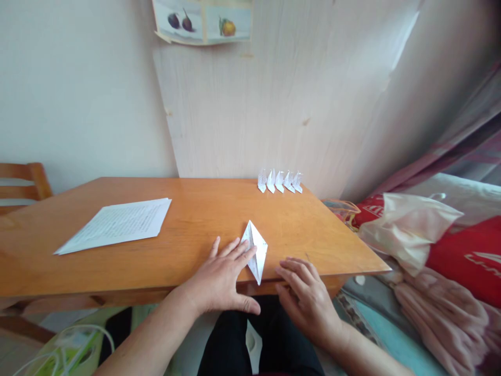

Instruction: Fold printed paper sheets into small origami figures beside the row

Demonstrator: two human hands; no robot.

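Note:
A folded piece of white paper (259, 250), shaped like a long diamond with a crease down its middle, lies flat near the front edge of the table. My left hand (221, 274) rests with fingers spread, its fingertips on the left side of the folded paper and the thumb stretched out below. To the right of the paper, at the table's edge, my right hand (303, 290) hovers with fingers loosely bent and slightly apart. I see nothing held in it, and it does not touch the paper.
Several small folded paper figures (279, 181) stand in a row at the table's back right. A stack of printed sheets (121, 225) lies on the left of the wooden table (195, 203). A white plastic bag (407, 224) and red bags (469, 256) are off to the right.

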